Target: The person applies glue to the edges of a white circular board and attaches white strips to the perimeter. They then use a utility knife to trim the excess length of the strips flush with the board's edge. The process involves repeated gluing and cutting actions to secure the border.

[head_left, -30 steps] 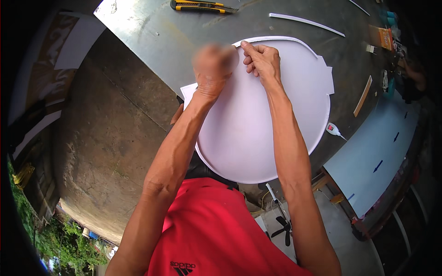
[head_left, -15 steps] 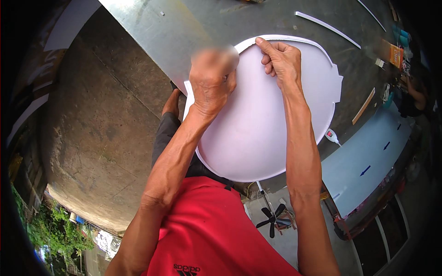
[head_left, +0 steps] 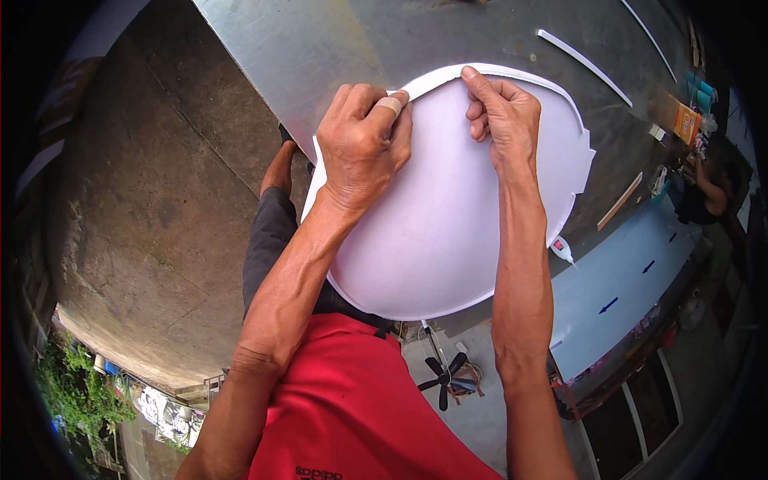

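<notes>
A large white rounded panel (head_left: 424, 240) lies on the metal table in front of me, partly over its near edge. A thin white strip (head_left: 436, 78) stands up along the panel's far rim. At the far left of that rim, my left hand (head_left: 364, 144) is closed on the strip, a tan band around one finger. My right hand (head_left: 506, 116) pinches the strip between thumb and curled fingers at the top of the curve. Beside the panel's right edge lies a small white bottle (head_left: 562, 250) with a pointed tip and a red label.
On the grey metal table (head_left: 320, 48) lie a curved white strip (head_left: 584, 68) and a brown strip (head_left: 620, 202). An orange box (head_left: 686, 120) is far right, near another person (head_left: 708, 192). A light blue sheet (head_left: 616, 280) lies right; a black fan (head_left: 442, 380) stands below.
My view has shifted slightly, so the panel appears a little further left. Both hands keep their hold on the strip, and the left hand's fingers show more clearly.
</notes>
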